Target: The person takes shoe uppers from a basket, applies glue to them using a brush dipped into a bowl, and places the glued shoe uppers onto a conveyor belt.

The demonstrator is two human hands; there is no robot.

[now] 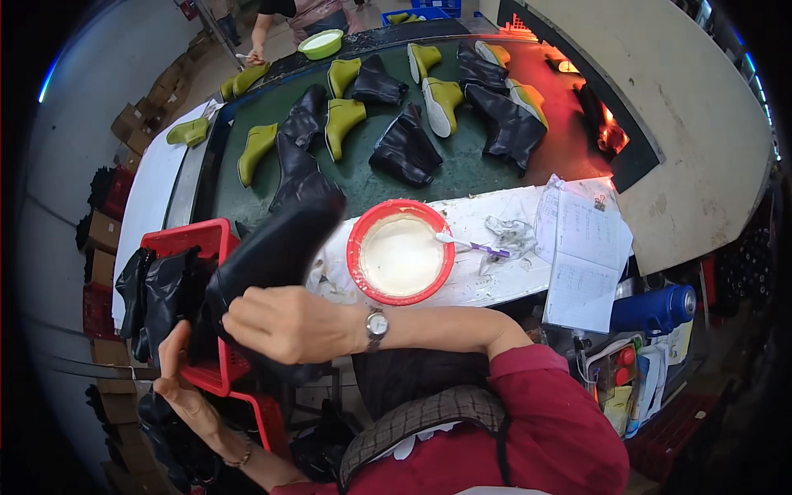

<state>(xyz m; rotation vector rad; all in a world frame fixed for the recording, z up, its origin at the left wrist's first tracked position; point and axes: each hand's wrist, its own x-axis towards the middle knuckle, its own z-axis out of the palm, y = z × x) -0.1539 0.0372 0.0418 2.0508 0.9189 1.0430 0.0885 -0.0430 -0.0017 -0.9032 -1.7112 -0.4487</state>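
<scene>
- The black boot [280,239] slants beside the red crate [221,235], long axis running away and rightward, far end blurred.
- My right grip [276,324] clenches it, hiding part.
- My left grip [185,379] spreads open nearby; contact unclear.

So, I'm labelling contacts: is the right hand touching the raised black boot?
Touching: the head view shows the right hand curled, its fingers against the raised black boot.

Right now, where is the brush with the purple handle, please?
In the head view, the brush lies right of centre, its white end at the right rim of the red bowl, its purple handle pointing toward the papers.
</scene>
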